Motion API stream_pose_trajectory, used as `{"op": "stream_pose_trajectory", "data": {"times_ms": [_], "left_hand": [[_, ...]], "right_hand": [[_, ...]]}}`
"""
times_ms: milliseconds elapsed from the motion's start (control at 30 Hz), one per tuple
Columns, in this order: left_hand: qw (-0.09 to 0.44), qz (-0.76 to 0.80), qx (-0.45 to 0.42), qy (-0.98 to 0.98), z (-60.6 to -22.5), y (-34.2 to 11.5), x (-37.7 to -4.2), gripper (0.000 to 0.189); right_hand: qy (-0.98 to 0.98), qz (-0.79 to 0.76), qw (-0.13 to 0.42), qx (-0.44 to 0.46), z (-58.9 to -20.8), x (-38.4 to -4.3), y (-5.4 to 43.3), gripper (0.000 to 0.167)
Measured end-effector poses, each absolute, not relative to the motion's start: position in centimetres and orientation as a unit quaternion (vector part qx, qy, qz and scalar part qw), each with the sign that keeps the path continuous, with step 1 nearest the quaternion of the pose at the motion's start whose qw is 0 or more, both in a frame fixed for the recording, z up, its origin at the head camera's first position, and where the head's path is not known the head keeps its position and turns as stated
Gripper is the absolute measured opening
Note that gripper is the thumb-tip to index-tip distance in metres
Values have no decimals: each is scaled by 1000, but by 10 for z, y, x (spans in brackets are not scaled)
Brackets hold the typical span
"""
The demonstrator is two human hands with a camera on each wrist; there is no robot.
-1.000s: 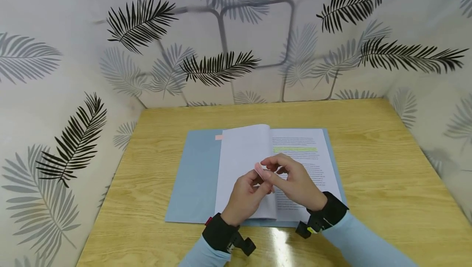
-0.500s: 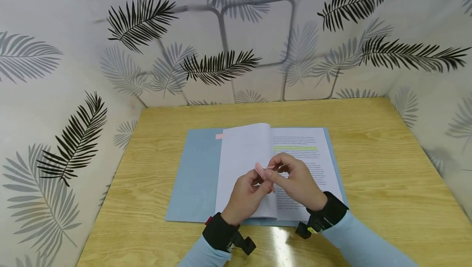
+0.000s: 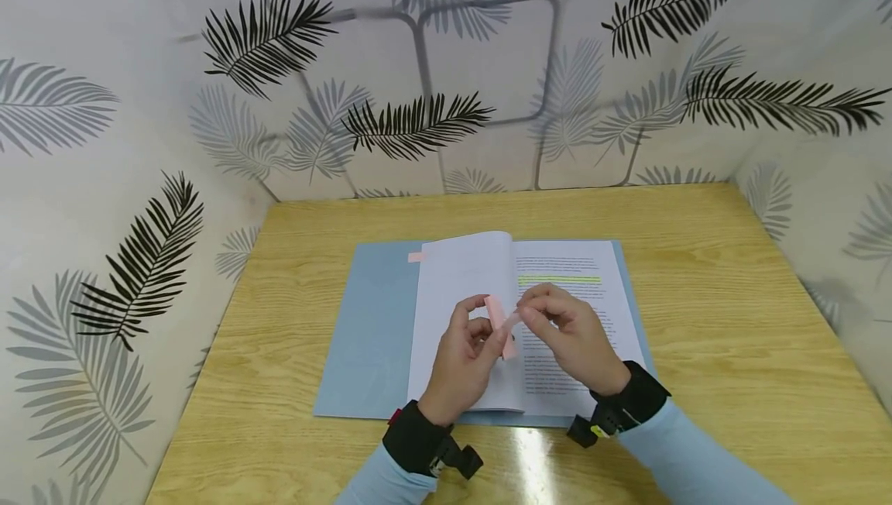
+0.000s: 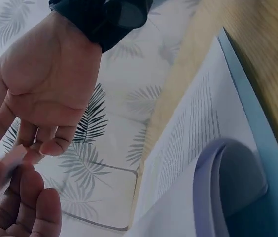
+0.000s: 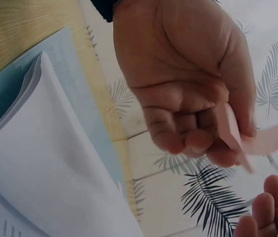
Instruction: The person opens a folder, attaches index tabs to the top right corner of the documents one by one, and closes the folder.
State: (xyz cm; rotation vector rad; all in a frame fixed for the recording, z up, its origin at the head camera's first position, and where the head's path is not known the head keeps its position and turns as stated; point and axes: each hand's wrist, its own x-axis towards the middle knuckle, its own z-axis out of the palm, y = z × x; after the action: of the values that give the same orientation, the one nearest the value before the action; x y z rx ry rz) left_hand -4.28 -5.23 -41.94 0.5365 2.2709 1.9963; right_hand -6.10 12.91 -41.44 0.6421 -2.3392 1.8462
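Note:
My left hand (image 3: 461, 373) pinches a small pad of pink sticky notes (image 3: 495, 313) between thumb and fingers, above an open blue-covered booklet (image 3: 365, 334). A single pink strip (image 3: 512, 321) stretches from the pad to my right hand (image 3: 577, 341), which pinches its far end. In the right wrist view, the pad (image 5: 230, 131) stands out as a thick block beside the thumb, with the blurred strip (image 5: 272, 139) next to it. The booklet's right page (image 3: 564, 257) carries printed text and a yellow-green highlighted line. Its left page (image 3: 460, 280) looks blank.
A pink tab (image 3: 416, 257) sticks out at the upper left edge of the turned pages. The booklet lies on a wood-grain table (image 3: 725, 319). Behind the table hangs a leaf-patterned cloth (image 3: 488, 63).
The right hand has moved slightly right and away from the left, drawing the strip out from the pad. My left fingers have shifted, so more of the pad shows.

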Motion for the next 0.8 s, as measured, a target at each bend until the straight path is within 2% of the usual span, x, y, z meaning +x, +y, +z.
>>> {"op": "stream_pose_trajectory", "data": {"times_ms": [167,333,467,800], "left_hand": [[-12,593,223,773,-435,-48,-49,46],[-46,563,269,780,-447,-47,-53,47],[-65,554,284,779,-449,-49,-55,41],[-118,537,249,797,-446,-49,-60,30]], "right_hand": [[-746,625,-7,229,-432,-70,137,24],[-750,626,-13,212,-435,-73,140,15],[-756,629,-27,178,-430,-74,143,26],[-741,633,-166,150,-425,-78,157,33]]}}
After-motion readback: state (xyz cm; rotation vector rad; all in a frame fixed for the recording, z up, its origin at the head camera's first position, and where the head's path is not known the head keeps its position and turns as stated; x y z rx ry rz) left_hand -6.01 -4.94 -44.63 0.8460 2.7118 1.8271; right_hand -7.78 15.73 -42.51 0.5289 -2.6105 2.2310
